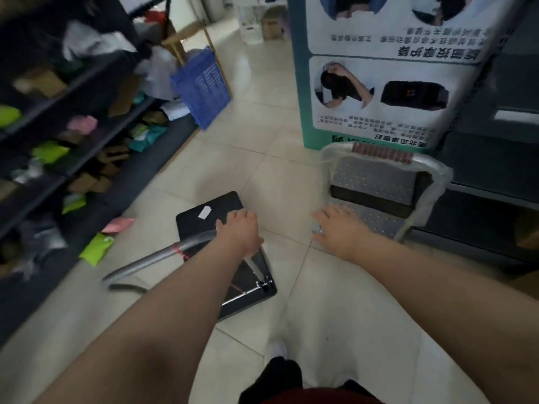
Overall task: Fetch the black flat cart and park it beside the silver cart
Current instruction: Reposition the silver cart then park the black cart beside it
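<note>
The black flat cart point(215, 212) stands on the tiled floor in the middle of the aisle, with a white label on its deck. My left hand point(240, 230) grips its grey tubular handle point(163, 253), which has red tape wound on it. To the right stands the silver cart point(376, 179), a perforated metal deck with a plastic-wrapped handle and a red grip. My right hand point(339, 230) hovers with fingers spread over the silver cart's near left corner, holding nothing. The two carts are about a floor tile apart.
Dark shelves point(73, 135) packed with coloured packets run along the left. A blue plastic crate point(201, 86) leans at the shelf end. A printed poster stand point(376, 68) rises behind the silver cart, dark shelving point(493, 158) to its right. Green point(97, 249) and pink packets lie on the floor.
</note>
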